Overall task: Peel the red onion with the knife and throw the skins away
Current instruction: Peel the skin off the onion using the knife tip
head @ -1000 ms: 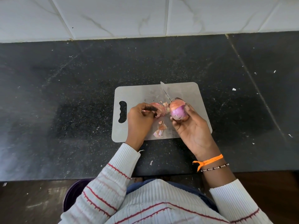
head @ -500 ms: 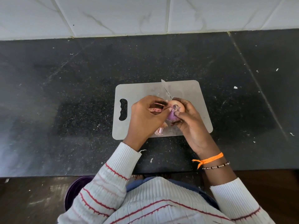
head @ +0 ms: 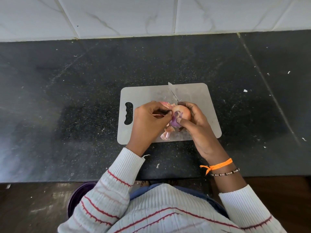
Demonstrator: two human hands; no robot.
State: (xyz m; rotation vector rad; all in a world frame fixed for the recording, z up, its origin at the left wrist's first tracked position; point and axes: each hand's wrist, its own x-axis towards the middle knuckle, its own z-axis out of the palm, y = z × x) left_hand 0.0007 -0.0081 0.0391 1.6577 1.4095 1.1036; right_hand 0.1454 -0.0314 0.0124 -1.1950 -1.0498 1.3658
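R hand [head: 196, 122] grips red onion [head: 182, 113] w/ knife [head: 173, 94] over the cutting board [head: 198, 98], near worktop's front edge, steadying it so L hand [head: 148, 122] can pinch skin [head: 172, 115] off.

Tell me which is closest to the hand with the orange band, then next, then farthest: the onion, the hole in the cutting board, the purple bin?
1. Red onion: held in the right hand.
2. Cutting board's handle hole: at the board's left end, past the left hand.
3. Purple bin: on the floor, lower left.
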